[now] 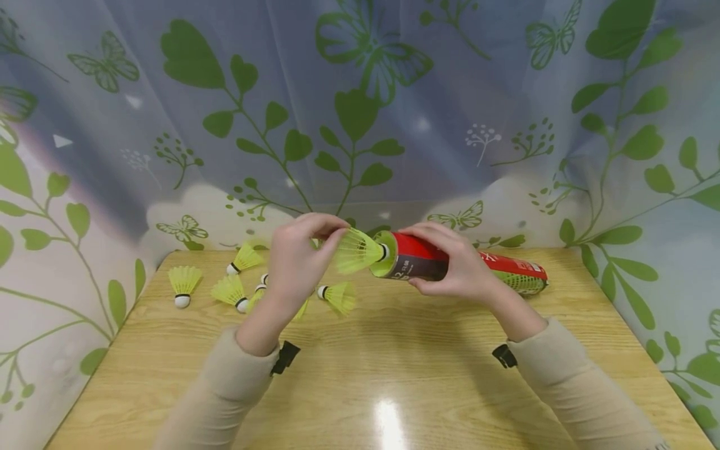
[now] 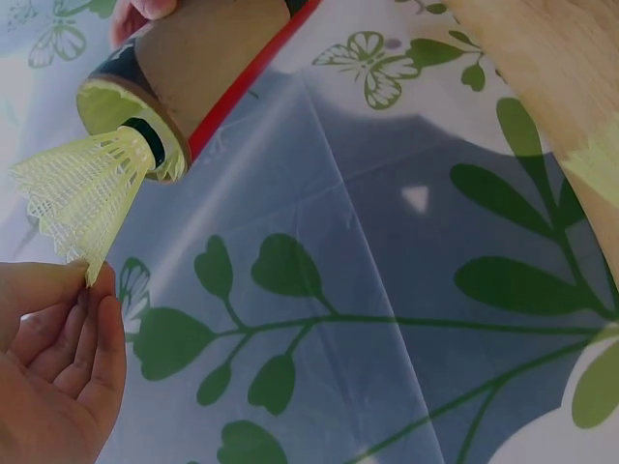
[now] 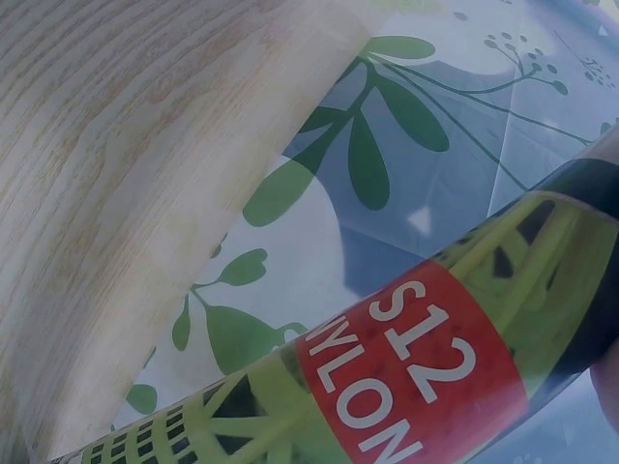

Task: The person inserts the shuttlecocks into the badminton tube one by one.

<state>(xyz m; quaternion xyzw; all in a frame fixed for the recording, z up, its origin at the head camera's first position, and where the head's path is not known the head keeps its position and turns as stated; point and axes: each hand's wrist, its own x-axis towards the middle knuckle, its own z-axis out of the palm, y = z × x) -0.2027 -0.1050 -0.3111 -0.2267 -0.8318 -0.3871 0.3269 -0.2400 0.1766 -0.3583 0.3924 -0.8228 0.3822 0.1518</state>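
My left hand (image 1: 298,259) pinches the skirt edge of a yellow shuttlecock (image 1: 355,251) between thumb and fingers. Its cork, ringed by a dark band, points right into the open mouth of a red and dark shuttlecock tube (image 1: 424,257). In the left wrist view, the cork end of the shuttlecock (image 2: 92,184) is at the tube's rim while the skirt stays outside. My right hand (image 1: 464,265) grips the tube near that mouth, thumb below and fingers over the top. Yellow netting shows through the clear part of the tube (image 3: 261,425) in the right wrist view.
Several loose shuttlecocks (image 1: 184,284) lie on the wooden table (image 1: 337,375) at the left, some partly behind my left hand. A curtain (image 1: 281,125) printed with leaves and butterflies hangs behind the table and along its sides.
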